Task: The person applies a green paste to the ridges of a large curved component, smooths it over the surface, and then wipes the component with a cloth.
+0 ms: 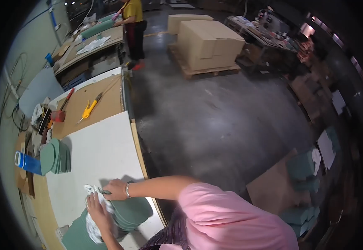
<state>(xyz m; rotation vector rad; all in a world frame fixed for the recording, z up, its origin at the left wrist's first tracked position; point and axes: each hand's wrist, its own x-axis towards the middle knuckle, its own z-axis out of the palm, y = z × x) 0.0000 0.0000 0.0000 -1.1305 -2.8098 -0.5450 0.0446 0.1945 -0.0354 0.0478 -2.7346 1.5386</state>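
On the near part of the bench, my left hand [99,211] lies with fingers stretched over a crumpled white cloth [92,227]. Under and beside the cloth are green sheets [75,235]. My right hand [117,190], with a bracelet at the wrist, is closed just right of the cloth's far end. A small dark green bit shows at its fingertips; what it belongs to cannot be made out. Below my right forearm sits a stack of green rounded pieces [133,213]. Farther left stands another stack of green rounded pieces [56,156].
A blue container [28,162] stands by the left stack. A yellow air blow gun [90,109] and a red cup [57,116] lie on brown board beyond the white sheet [102,146]. Past the bench are cartons on a pallet [208,46] and a person in yellow [133,21].
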